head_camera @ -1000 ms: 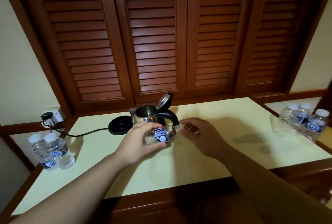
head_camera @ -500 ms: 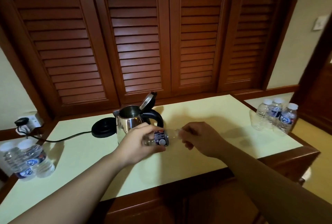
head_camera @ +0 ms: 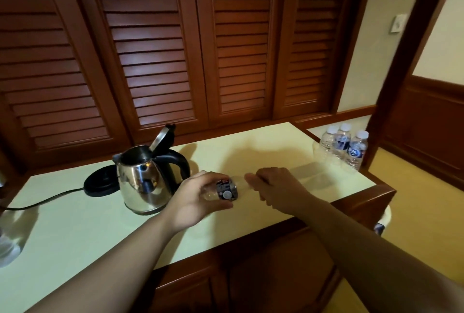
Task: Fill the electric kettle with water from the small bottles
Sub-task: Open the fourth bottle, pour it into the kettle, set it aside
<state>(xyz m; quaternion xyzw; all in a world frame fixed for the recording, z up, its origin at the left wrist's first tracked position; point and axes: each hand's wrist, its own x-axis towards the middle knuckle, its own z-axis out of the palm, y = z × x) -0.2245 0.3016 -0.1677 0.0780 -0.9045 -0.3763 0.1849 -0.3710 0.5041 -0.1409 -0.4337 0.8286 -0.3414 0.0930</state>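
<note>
At frame centre, right of the kettle (head_camera: 145,177), the left hand (head_camera: 198,202) grips 1 thin, crushable bottle (head_camera: 226,189) mid-body; the right hand (head_camera: 273,191) pinches its cap end.

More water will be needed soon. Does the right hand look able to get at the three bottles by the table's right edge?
Probably yes: bare table lies between the right hand and the three bottles, though it grips the held bottle's neck.
</note>
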